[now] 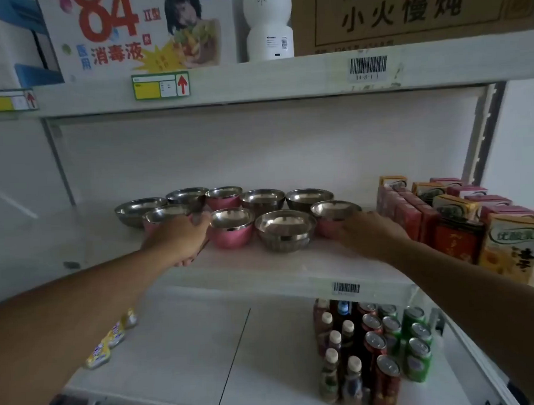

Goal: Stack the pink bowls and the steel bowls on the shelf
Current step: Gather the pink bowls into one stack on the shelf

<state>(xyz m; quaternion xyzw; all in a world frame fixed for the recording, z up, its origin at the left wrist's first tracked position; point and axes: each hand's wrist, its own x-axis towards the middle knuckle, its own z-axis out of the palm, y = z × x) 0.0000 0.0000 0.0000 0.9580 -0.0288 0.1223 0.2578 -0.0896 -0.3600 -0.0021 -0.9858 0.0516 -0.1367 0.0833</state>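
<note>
Several bowls stand singly on the middle shelf (262,266). Pink bowls: one at front left (165,214), one front middle (230,228), one in the back row (224,197), one at front right (333,213). Steel bowls: far left (137,209), back left (187,197), back middle (262,200), back right (309,198), front (285,232). My left hand (180,236) wraps the front-left pink bowl's near side. My right hand (368,231) closes on the front-right pink bowl. Both bowls rest on the shelf.
Drink cartons (443,213) fill the shelf's right end, close to my right hand. The upper shelf edge (254,80) hangs overhead with boxes and a white bottle (268,24). Bottles and cans (373,350) crowd the lower shelf at right; yellow packets (109,341) lie at left.
</note>
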